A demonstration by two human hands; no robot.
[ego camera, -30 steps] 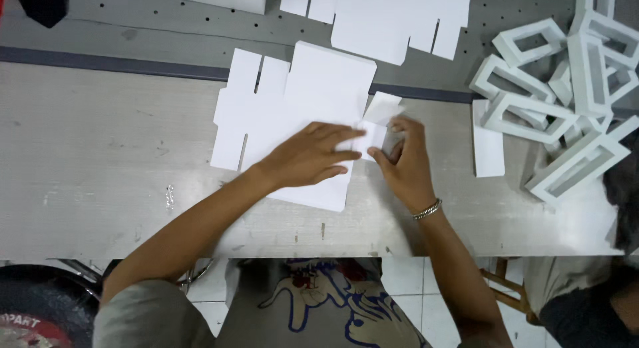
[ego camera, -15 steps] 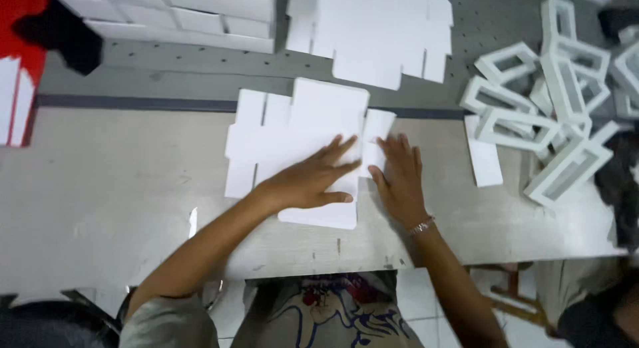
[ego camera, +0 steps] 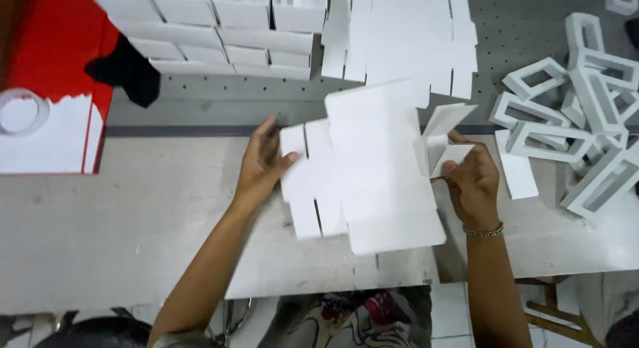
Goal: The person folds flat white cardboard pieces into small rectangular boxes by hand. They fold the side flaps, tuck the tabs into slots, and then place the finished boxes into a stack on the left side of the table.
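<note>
1. Two hands work on a grey table (ego camera: 100,235); the white card blank (ego camera: 373,168) lies mid-table.
2. Left hand (ego camera: 263,165) pinches its left flap; right hand (ego camera: 474,178) grips the right flap.
3. Bare surface lies left; white frames (ego camera: 579,128) crowd the right edge.

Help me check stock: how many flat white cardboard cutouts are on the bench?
2: one gripped by left hand and right hand; another lies behind it, possibly a stack.

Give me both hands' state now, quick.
Left hand: gripping the left edge of the white box blank.
Right hand: pinching the blank's right flap.
</note>
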